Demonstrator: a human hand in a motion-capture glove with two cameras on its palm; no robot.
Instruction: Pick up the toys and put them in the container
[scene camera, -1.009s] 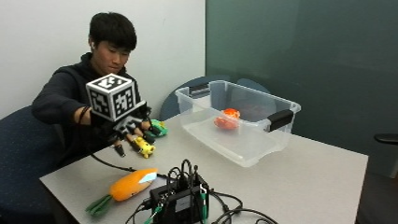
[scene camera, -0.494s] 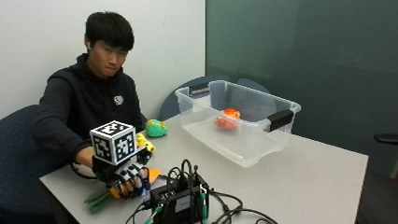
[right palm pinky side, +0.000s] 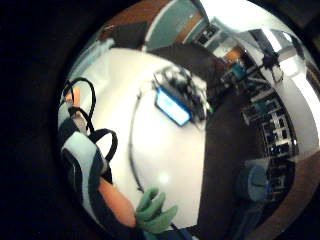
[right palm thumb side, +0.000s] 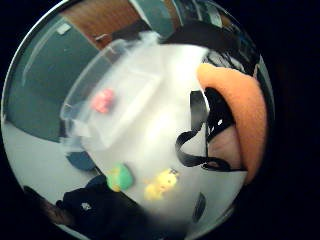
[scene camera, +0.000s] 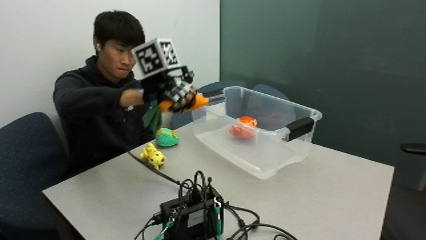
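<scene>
One carrot toy (scene camera: 192, 102) is clasped in the grip (scene camera: 174, 93), raised level with the container (scene camera: 266, 131) rim just beside it, ready to drop in. Below the grip, two toys, yellow (scene camera: 153, 156) and green (scene camera: 166, 137), wait on the desk (scene camera: 319, 190).

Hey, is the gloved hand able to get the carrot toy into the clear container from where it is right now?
Probably yes. The gloved right hand holds the carrot toy in the air beside the clear container, whose top is open, and nothing stands between them.
</scene>
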